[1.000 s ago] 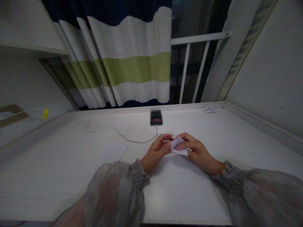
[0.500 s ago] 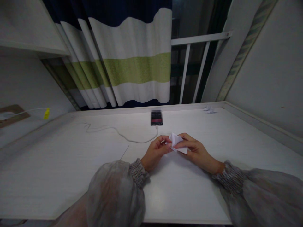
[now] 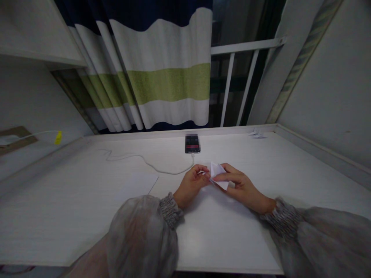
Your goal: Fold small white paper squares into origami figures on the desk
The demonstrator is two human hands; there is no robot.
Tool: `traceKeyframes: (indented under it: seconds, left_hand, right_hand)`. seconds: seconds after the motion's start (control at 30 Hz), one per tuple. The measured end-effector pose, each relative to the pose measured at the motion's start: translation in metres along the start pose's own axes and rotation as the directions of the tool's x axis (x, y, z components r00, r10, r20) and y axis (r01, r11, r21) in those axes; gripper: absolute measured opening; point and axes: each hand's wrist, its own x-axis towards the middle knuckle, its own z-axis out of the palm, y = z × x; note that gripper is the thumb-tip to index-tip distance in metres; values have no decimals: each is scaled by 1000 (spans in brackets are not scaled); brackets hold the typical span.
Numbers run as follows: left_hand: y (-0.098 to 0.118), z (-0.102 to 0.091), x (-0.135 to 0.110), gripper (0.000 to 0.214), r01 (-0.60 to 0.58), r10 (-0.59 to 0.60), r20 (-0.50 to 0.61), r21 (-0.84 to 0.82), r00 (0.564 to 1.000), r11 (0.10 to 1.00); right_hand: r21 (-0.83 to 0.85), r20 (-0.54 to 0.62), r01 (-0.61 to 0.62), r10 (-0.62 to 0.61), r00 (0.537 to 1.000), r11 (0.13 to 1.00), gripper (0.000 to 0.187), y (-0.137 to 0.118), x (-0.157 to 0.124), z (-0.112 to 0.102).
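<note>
A small piece of folded white paper (image 3: 219, 176) is held just above the desk, between my two hands. My right hand (image 3: 242, 187) grips it from the right, thumb on the near face and fingers behind. With thumb and forefinger, my left hand (image 3: 193, 185) pinches the paper's left edge; a ring sits on one of its fingers. Parts of the paper are hidden by the fingers.
A phone (image 3: 193, 143) lies at the back of the white desk (image 3: 226, 239), with a white cable (image 3: 162, 172) curving left from it. A flat white sheet (image 3: 139, 184) rests left of my left hand. Small folded papers (image 3: 257, 134) lie at the back right.
The folded paper has turned slightly in my fingers, so its folds face a little differently. Both hands stay in nearly the same place.
</note>
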Motion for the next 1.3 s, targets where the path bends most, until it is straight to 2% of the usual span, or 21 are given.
traceKeyframes:
  seconds: [0.13,0.27,0.43,0.53,0.67,0.93,1.3]
  left_hand:
    - [0,0,0,35,7,-7,-18,-1,1000,1000]
    - [3,3,-2,33,27,-28,-34,-11,999,1000]
    - [10,8,-5,31,1,-2,-22,-67,1000,998]
    - [10,8,-6,28,9,-5,38,-91,999,996]
    - [6,3,-6,37,99,-96,110,-21,989,995]
    - [1,-1,-3,35,100,-96,97,-35,991,994]
    - [-2,-3,-1,31,85,-83,117,-9,990,996]
  right_hand:
    - [-34,-13,19,-19,1000,999,22,-1,0,1]
    - [-32,44,21,-20,999,999,18,-4,1,4]
    - [-39,1,-80,80,997,996,14,-1,3,5]
    - [20,-5,-129,130,992,991,15,2,4,4]
    - [92,-6,-186,187,982,978,16,1,5,3]
    - [232,-20,-271,283,959,934,22,0,4,5]
    - [416,-26,-281,320,947,865,12,9,2,9]
